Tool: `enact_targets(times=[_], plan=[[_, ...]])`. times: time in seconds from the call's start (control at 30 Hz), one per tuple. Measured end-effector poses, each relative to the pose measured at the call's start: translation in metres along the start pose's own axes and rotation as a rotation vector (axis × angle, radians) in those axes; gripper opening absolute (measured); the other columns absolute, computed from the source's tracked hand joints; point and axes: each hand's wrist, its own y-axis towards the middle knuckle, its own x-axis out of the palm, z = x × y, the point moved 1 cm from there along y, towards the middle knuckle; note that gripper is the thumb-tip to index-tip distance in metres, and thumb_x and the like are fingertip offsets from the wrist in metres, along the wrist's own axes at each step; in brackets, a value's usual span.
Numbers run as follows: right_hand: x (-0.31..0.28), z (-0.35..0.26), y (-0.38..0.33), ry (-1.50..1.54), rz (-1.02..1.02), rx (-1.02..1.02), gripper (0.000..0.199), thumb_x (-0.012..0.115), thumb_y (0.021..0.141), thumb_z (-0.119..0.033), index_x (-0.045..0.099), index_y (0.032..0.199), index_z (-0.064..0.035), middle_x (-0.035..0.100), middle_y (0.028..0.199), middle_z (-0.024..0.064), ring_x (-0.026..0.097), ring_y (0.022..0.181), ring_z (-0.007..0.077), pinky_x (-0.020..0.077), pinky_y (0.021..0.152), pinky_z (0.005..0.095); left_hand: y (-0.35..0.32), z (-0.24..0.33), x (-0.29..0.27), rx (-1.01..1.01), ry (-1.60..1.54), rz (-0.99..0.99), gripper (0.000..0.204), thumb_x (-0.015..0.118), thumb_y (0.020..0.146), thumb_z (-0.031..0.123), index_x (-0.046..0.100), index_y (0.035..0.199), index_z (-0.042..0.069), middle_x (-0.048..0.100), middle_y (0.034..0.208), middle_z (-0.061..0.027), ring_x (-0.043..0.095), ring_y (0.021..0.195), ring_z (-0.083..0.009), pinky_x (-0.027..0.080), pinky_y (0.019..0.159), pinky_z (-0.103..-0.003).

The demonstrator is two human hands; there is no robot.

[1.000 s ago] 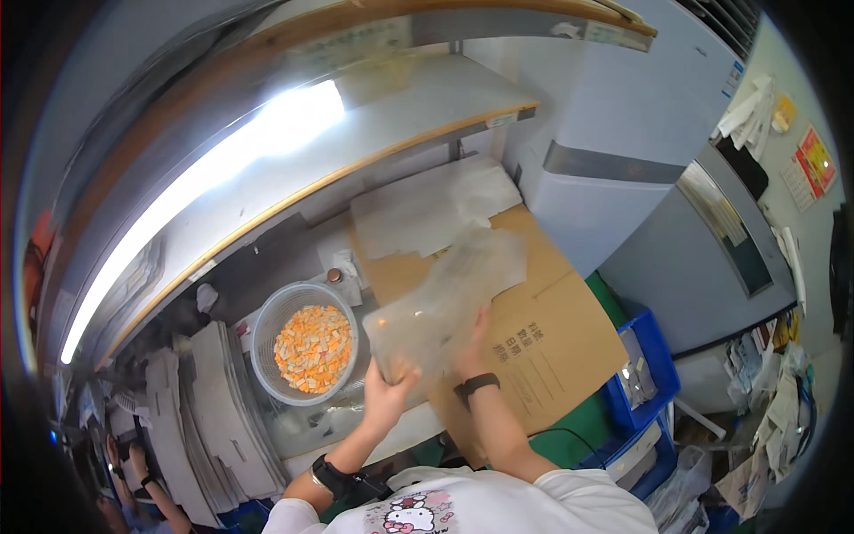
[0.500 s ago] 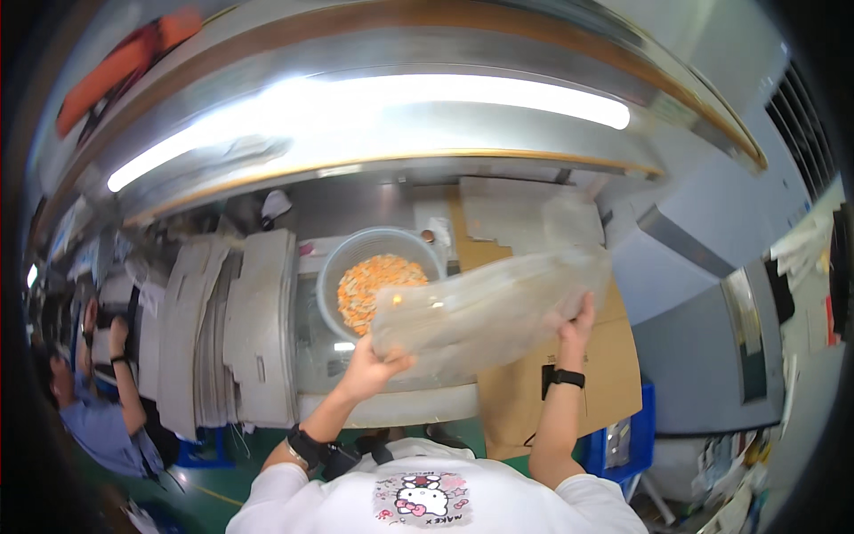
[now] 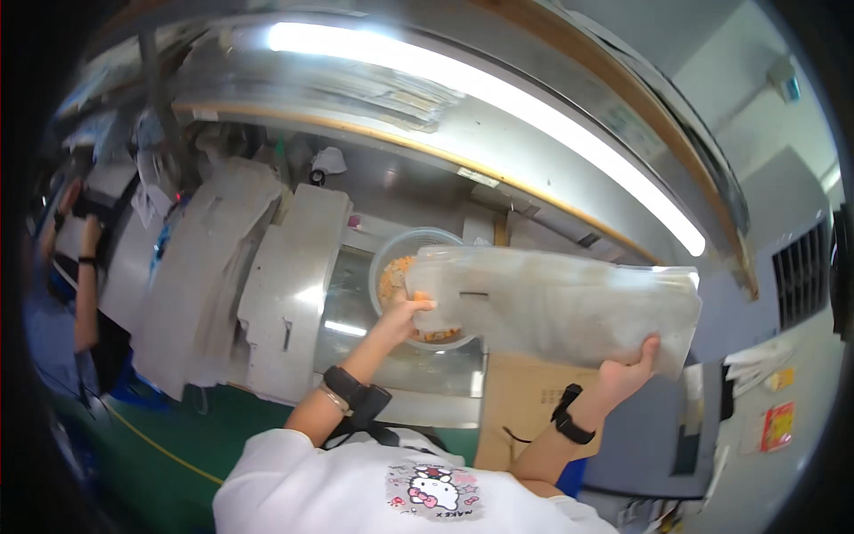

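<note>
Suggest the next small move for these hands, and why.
Probably raise the left end of the grey sheeting slightly: in this view it overlaps the basket of orange and pale pieces, and contact is unclear. The left hand grips that end, the right hand the other.

Slanted left forearm (image 3: 372, 351) and right forearm (image 3: 544, 456) toward roughly one o'clock, gripped with left hand (image 3: 403, 317), left thumb (image 3: 425, 305) aimed at three o'clock, and gripped likewise with right hand (image 3: 624, 381), right thumb (image 3: 653, 347) aimed at one o'clock.
</note>
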Motion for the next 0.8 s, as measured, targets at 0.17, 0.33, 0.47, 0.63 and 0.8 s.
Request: enact_targets(times=[0.17,0.33,0.47,0.63,0.8], plan=[[0.04,0.001,-0.013,0.005,-0.295,-0.149,0.036,0.055,0.07,-0.004,0.044,0.104,0.0004,0.047,0.103,0.0088,0.046,0.093,0.0199,0.0399,0.081,0.0333,0.008,0.004,-0.015,0.49,0.588,0.463,0.048,0.058,0.065,0.001,0.037,0.109,0.003,0.052,0.093,-0.0098,0.053,0.082,-0.0239,0.044,0.071,-0.035],[0.051,0.031,-0.006,-0.087,-0.464,-0.189,0.036,0.055,0.066,0.003,0.046,0.101,0.0006,0.049,0.101,0.0081,0.047,0.092,0.0204,0.0406,0.081,0.0336,-0.009,0.015,-0.032,0.942,1.599,0.956,0.054,0.05,0.068,0.003,0.03,0.117,0.004,0.047,0.102,-0.0222,0.05,0.086,-0.0382,0.041,0.074,-0.04],[0.038,0.029,0.013,-0.113,-0.525,-0.148,0.036,0.057,0.068,-0.004,0.046,0.102,-0.0002,0.048,0.102,0.0088,0.047,0.093,0.0212,0.0396,0.082,0.0349,-0.003,0.004,-0.059,0.431,1.064,0.546,0.063,0.044,0.063,-0.005,0.026,0.122,0.005,0.045,0.102,-0.0274,0.045,0.092,-0.0417,0.038,0.078,-0.042],[0.029,-0.015,0.014,0.206,-0.583,-0.071,0.042,0.057,0.06,0.0,0.049,0.101,-0.0033,0.048,0.105,0.0107,0.044,0.098,0.0268,0.0337,0.088,0.0451,-0.039,0.024,-0.045,0.182,1.121,0.446,0.05,0.044,0.066,-0.004,0.039,0.115,0.004,0.049,0.099,-0.0239,0.048,0.087,-0.0397,0.04,0.076,-0.04],[0.018,-0.013,0.002,0.101,-0.439,-0.112,0.047,0.056,0.058,-0.001,0.047,0.104,-0.001,0.043,0.113,0.0131,0.041,0.103,0.031,0.0293,0.091,0.0494,-0.061,0.011,-0.024,0.614,1.209,0.48,0.032,0.049,0.073,0.005,0.047,0.104,-0.001,0.055,0.091,-0.0163,0.053,0.088,-0.0268,0.042,0.076,-0.031]])
